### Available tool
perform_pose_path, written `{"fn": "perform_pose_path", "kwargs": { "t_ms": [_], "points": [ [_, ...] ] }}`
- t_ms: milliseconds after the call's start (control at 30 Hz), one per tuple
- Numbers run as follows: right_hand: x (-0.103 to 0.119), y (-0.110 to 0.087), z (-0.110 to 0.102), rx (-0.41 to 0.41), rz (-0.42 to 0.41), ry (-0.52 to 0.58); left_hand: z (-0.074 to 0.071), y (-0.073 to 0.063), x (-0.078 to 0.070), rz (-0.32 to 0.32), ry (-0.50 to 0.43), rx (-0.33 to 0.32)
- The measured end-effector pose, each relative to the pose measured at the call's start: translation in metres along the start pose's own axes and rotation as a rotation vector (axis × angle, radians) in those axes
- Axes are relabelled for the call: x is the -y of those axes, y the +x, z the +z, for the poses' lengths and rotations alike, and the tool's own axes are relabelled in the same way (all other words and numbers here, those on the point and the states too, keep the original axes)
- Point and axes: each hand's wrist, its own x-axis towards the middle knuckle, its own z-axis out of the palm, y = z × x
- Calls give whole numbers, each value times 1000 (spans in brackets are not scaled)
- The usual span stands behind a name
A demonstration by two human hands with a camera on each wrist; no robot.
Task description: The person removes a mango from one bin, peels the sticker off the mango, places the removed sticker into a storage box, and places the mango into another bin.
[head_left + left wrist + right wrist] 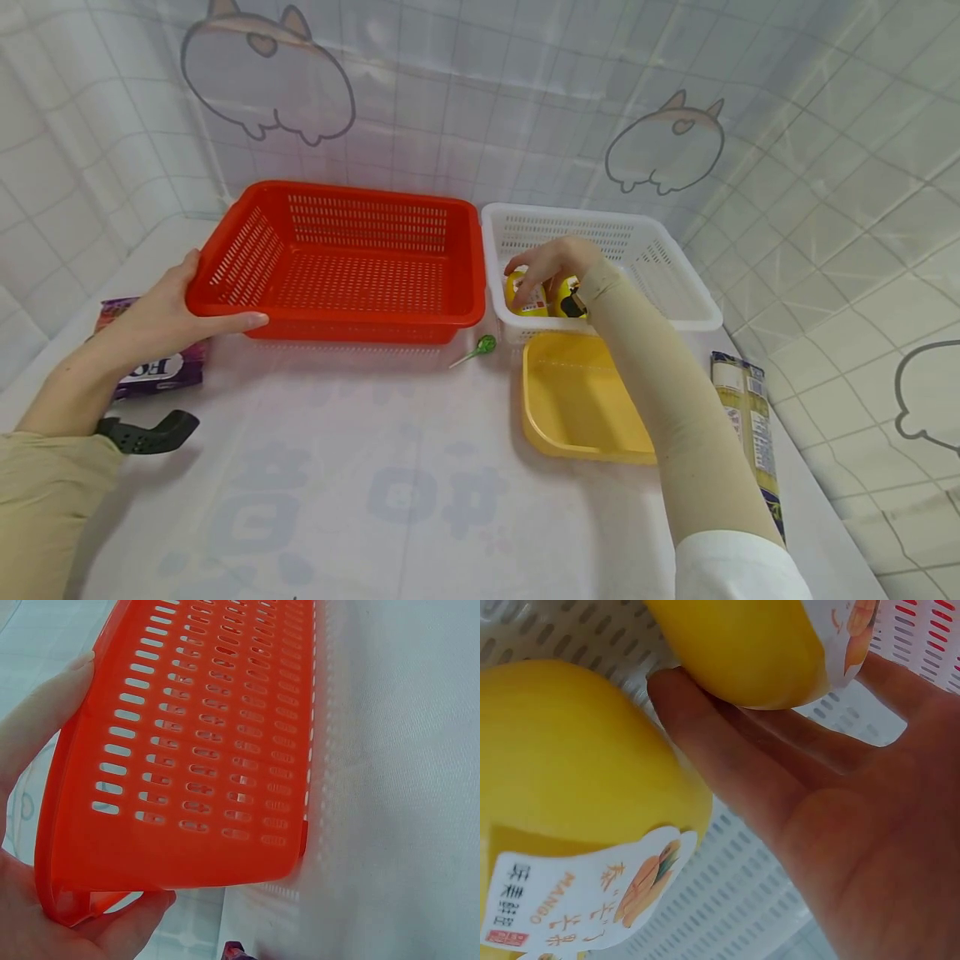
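Note:
On the left, my left hand (150,321) holds the front left corner of a red plastic basket (360,327). Its thumb lies along the front rim and the fingers reach round the left side; the left wrist view shows the slotted wall (180,855) close up. My right hand (564,257) reaches down into a white slotted basket (693,312). Its fingers curl round a yellow mango (531,296) with a white label. A second mango (562,765), labelled "MANGO", lies beside that hand. The hand and forearm hide part of both mangoes in the head view.
A yellow tray (558,451) stands in front of the white basket, partly under my right forearm. A green-wrapped lollipop (484,344) lies between the baskets. A purple packet (161,375) is behind my left wrist; a long clear-and-blue packet (753,417) lies far right.

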Motion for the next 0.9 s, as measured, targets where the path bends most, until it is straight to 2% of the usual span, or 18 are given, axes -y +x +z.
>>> {"fn": "perform_pose_path", "kwargs": {
  "t_ms": [167, 400, 900],
  "points": [
    [0, 1, 0, 27, -15, -6, 0, -1, 1, 6, -2, -2],
    [0, 3, 0, 11, -19, 38, 0, -2, 0, 13, 8, -14],
    [-2, -10, -7, -6, -73, 79, -1, -2, -2, 24, 13, -13]
  ]
}}
